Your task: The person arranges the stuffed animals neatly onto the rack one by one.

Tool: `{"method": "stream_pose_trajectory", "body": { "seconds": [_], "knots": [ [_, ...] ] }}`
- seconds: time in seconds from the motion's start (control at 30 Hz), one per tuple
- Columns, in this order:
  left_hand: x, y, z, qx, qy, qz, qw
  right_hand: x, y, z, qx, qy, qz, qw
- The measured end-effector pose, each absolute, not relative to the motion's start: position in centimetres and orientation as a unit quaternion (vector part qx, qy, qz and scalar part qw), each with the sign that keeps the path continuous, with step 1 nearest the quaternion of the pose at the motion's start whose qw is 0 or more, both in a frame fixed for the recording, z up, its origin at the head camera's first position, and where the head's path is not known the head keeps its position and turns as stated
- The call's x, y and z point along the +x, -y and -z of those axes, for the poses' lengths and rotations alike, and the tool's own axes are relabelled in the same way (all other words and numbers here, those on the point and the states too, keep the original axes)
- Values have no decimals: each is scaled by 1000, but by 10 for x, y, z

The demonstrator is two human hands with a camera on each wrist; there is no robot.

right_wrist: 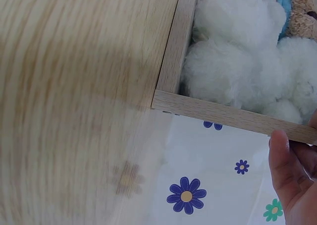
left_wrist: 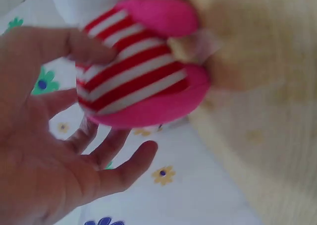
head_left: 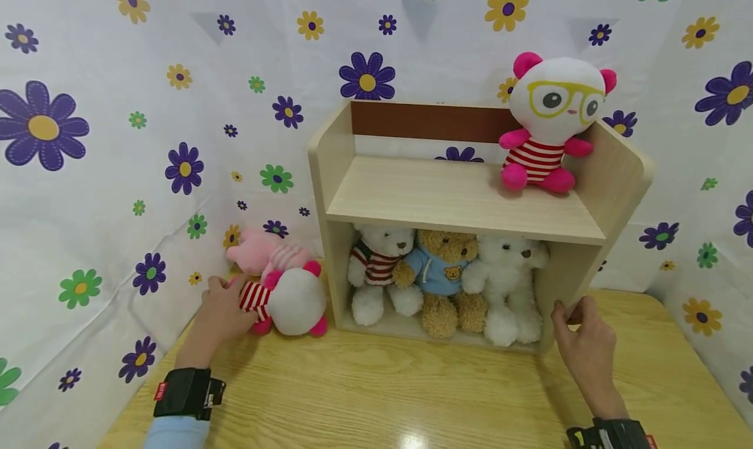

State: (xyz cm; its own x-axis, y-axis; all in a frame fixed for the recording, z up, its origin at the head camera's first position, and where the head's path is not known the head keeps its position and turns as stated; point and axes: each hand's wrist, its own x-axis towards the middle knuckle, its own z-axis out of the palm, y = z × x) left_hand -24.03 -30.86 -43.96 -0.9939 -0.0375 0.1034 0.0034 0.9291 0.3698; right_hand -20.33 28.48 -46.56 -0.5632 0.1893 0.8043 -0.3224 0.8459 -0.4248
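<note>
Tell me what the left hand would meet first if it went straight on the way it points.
Beyond the red-striped plush it holds, the left hand would probably meet the pink plush first, though depth is hard to judge.

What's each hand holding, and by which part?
The left hand holds the striped plush by its torso; the right hand pinches the shelf by its side edge.

I can pass along the table (head_left: 382,390) before the shelf unit (head_left: 618,168) or over its upper board (head_left: 412,187) left of the seated panda (head_left: 550,119); three bears (head_left: 444,269) crowd the lower compartment (head_left: 561,266); the lying panda (head_left: 297,302) and pink plush (head_left: 255,253) block the left side; the right hand (head_left: 588,351), the right edge.
</note>
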Motion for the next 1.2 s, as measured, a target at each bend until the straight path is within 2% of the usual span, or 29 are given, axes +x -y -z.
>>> {"method": "stream_pose_trajectory", "body": {
  "seconds": [0.17,0.47,0.63,0.77,1.0,1.2],
  "knots": [
    [-229,311,429,-4,986,156,55,-203,-285,467,41,838,-273,470],
    [-220,311,431,-55,965,210,145,-202,-285,467,45,839,-273,468],
    [-221,310,435,-96,959,218,155,-202,-284,467,34,840,-275,466],
    [-221,311,433,-108,965,207,120,-203,-284,467,33,840,-275,467],
    [-222,312,419,-85,967,241,6,-203,-285,468,34,843,-273,462],
    [-221,309,411,-113,967,227,-38,-203,-285,468,32,843,-272,464]
  ]
}}
